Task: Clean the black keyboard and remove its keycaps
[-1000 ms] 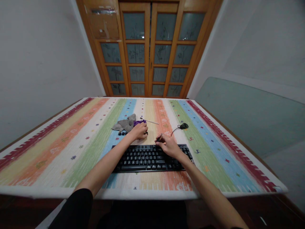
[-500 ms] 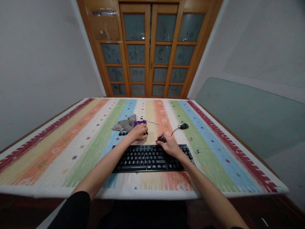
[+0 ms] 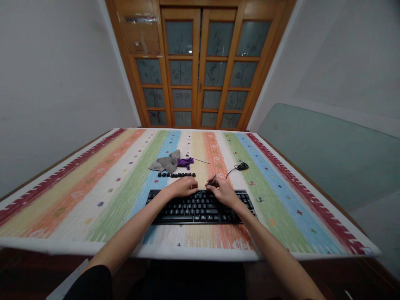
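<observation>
A black keyboard (image 3: pixel 200 207) lies on the striped cloth near the table's front edge. My left hand (image 3: pixel 183 187) rests on the keyboard's top row, fingers lying fairly flat with nothing visible in them. My right hand (image 3: pixel 222 191) is closed round a small dark tool (image 3: pixel 212 181) whose tip points at the top row of keys. A row of several loose black keycaps (image 3: pixel 176 175) sits just beyond the keyboard.
A grey cloth (image 3: pixel 165 163) and a purple cloth (image 3: pixel 185 161) lie behind the keycaps, with a thin stick (image 3: pixel 200 160) beside them. The coiled keyboard cable (image 3: pixel 240 167) lies to the right. Wooden doors (image 3: pixel 200 66) stand beyond the table.
My left hand has drawn back from the keycap row near the purple cloth onto the keyboard's top row. The right hand has barely moved. The keycap row now shows in full.
</observation>
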`<state>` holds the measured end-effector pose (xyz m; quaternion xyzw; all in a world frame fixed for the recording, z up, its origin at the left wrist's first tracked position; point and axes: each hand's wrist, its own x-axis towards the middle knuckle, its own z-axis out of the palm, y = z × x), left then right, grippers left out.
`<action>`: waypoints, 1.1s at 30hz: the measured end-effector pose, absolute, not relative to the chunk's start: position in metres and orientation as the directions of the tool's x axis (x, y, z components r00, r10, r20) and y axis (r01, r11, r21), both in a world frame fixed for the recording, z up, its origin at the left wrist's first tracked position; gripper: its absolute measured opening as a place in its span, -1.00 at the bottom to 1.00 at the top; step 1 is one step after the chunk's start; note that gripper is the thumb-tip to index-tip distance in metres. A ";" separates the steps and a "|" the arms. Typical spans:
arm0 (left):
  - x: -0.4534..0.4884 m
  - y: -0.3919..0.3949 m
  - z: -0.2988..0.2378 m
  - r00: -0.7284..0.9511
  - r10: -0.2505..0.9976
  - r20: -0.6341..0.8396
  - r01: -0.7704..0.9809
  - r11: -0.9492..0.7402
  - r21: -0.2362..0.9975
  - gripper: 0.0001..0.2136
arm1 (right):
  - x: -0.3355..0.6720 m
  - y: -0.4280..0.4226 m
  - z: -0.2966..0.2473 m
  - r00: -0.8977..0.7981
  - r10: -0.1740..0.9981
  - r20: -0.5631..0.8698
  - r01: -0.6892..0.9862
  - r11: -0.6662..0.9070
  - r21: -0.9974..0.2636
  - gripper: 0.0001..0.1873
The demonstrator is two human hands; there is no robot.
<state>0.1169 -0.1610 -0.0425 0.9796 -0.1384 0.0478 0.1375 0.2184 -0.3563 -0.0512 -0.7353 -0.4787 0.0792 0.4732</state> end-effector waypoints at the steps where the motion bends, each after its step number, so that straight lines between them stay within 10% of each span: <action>1: 0.116 -0.161 -0.043 0.959 -0.254 0.129 -0.280 -0.924 0.262 -0.86 | 0.218 -0.356 -0.052 0.536 0.777 0.329 0.620 -0.098 -0.778 -0.93; 14: 0.116 -0.162 -0.045 0.966 -0.230 0.117 -0.254 -0.928 0.272 -0.83 | 0.212 -0.334 -0.037 0.342 0.891 0.298 0.857 -0.166 -0.488 -0.89; 33: 0.116 -0.162 -0.046 0.963 -0.240 0.125 -0.267 -0.921 0.285 -0.90 | 0.244 -0.320 -0.044 0.456 0.884 0.101 0.552 -0.192 -0.812 -0.88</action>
